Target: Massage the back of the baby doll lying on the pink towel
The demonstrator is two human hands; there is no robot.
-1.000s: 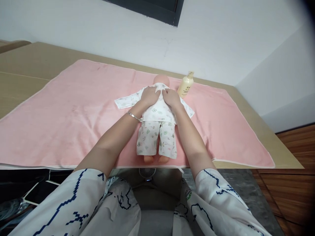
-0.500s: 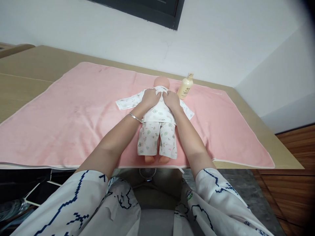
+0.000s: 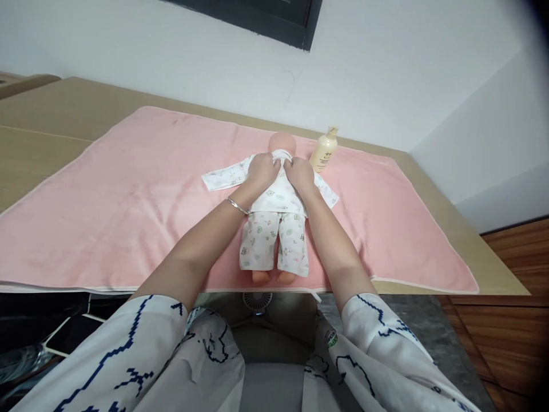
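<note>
A baby doll lies on its back on a pink towel, feet toward me. It wears a white printed shirt and matching trousers. My left hand and my right hand rest side by side on the doll's chest just below the collar. Their fingers are curled and pressed onto the two front edges of the shirt. A silver bracelet circles my left wrist. The doll's sleeves lie spread out to both sides.
A cream lotion bottle stands on the towel right of the doll's head. The towel covers most of a tan table against a white wall. A wooden floor shows at the right, past the table's edge.
Both hands have crept a little up the doll's chest toward the collar and drawn closer together. The doll and the bottle have stayed put.
</note>
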